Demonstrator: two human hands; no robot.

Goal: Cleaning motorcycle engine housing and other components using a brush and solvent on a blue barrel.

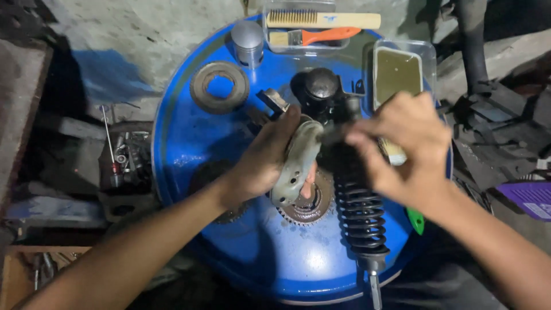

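Note:
My left hand [265, 158] holds a curved grey metal brake shoe [297, 163] upright over the blue drum top [189, 138]. My right hand [404, 143] pinches a small dark brush or tool [332, 133] whose tip touches the upper end of the shoe; the tool is blurred. Below the shoe lies a rusty toothed sprocket [310, 206]. A black coil shock absorber [361, 212] lies on the drum just right of the shoe, under my right wrist.
On the drum's far side sit a silver piston [248, 41], a rusty ring [220, 86], a dark round part [321, 86], a wire brush [321, 20], an orange-handled paintbrush [315, 37] and a clear tub of murky liquid [398, 72]. Loose tools lie left on the floor [120, 158].

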